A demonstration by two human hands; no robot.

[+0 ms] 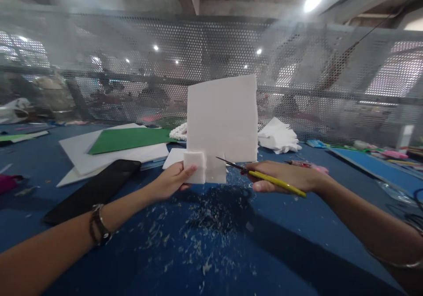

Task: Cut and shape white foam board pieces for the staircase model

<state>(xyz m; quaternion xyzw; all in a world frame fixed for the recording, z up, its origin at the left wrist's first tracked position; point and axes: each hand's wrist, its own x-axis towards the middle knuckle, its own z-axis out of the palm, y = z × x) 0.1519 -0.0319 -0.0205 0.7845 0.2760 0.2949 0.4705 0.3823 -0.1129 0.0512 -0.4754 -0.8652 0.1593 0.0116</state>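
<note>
A large white foam sheet (pixel 222 117) stands upright in the middle, with a narrower strip at its bottom edge. In front of its lower left corner is a small, thick white foam piece (pixel 194 167). My left hand (pixel 175 179) pinches this piece together with the sheet, thumb in front and fingers behind. Held in my right hand (pixel 280 176) are yellow-handled scissors (pixel 276 180), dark blades pointing left. The tips lie close to the strip; whether they touch it I cannot tell. My right fingers are partly hidden behind the handle.
White foam scraps (pixel 206 243) litter the blue table (pixel 158 265). A black phone-like slab (pixel 95 190), white sheets (pixel 79 144) and a green sheet (pixel 132 139) lie left. Behind the sheet are crumpled white pieces (pixel 279 136). A blue board (pixel 373 166) lies right; a perforated metal screen (pixel 218 45) rises behind.
</note>
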